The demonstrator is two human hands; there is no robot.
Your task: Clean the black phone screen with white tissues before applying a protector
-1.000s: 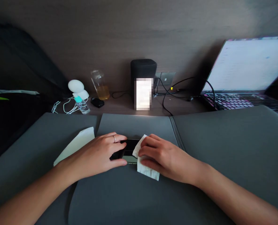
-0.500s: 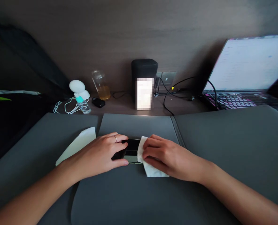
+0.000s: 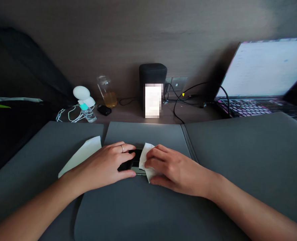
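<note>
On a grey padded mat [image 3: 138, 211], a flat, dark, glossy device [image 3: 136, 163] lies between 2 bare hands. The left hand [image 3: 113, 162], wearing 1 ring [image 3: 122, 148], grips it by the edges, fingertips at the far side and thumb at the near side. The right hand [image 3: 168, 167] holds a white tissue [image 3: 143, 157] under curled fingers, over the device's right part. A partly hidden pale sheet [image 3: 85, 152] lies at the left hand's outer side. Past the mat are a small clear bottle [image 3: 89, 115] with a turquoise top, a black fob-like object [image 3: 104, 110] and a glass bottle [image 3: 110, 99] holding amber liquid. Near the wall [image 3: 113, 36] stands a black block [image 3: 153, 73] with a bright front; rightward, 1 laptop [image 3: 266, 72] shows a lit screen.
</note>
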